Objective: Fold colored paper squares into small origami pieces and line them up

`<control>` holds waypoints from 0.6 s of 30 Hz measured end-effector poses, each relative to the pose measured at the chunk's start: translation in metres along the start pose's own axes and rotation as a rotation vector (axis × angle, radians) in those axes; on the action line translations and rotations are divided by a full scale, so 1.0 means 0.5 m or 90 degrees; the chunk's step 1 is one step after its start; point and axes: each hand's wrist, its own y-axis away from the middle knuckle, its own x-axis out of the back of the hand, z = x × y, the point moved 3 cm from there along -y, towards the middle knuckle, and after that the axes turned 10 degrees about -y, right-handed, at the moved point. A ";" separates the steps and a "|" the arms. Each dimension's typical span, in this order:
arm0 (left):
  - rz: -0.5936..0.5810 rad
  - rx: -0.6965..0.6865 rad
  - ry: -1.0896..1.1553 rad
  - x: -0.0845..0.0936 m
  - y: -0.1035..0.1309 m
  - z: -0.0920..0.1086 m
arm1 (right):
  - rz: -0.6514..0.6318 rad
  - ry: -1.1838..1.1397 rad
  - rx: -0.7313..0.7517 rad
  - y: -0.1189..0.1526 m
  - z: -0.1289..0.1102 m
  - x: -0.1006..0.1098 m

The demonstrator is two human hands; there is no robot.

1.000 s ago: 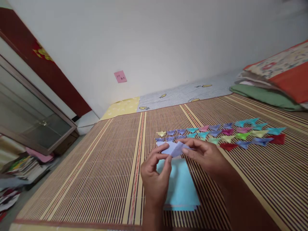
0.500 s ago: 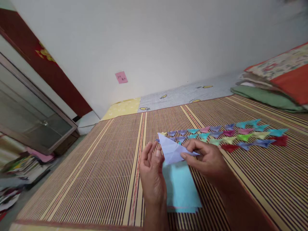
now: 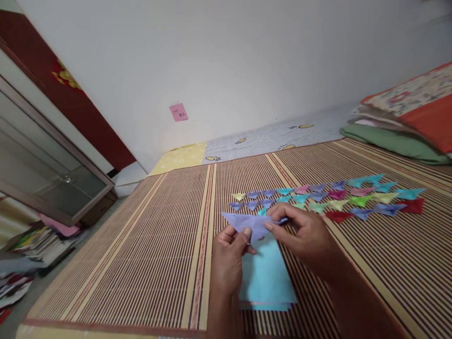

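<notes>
A folded sheet of lavender paper (image 3: 250, 223) is held up between both hands, its long edge roughly level and a point reaching left. My left hand (image 3: 231, 252) grips its lower left part, thumb in front and fingers behind. At its right end, my right hand (image 3: 300, 228) pinches the paper between thumb and fingers. Just beneath lies a stack of light blue paper (image 3: 268, 278), partly covered by the hands. Beyond, rows of small folded paper shapes (image 3: 360, 201) in several colours spread to the right.
A striped bamboo mat (image 3: 141, 254) covers the bed. Folded bedding (image 3: 399, 141) is piled at the far right. A pink note (image 3: 178, 112) is stuck on the wall (image 3: 247, 61). At the left stand a glass-fronted cabinet (image 3: 52, 160) and a stack of magazines (image 3: 38, 245).
The lavender paper has turned so its left point sits lower and its top edge is level. My left hand has closed on it, where before its fingers were loosely raised beside it.
</notes>
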 end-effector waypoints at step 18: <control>0.037 0.025 0.031 0.010 -0.003 -0.012 | 0.010 0.007 -0.062 -0.001 -0.011 -0.002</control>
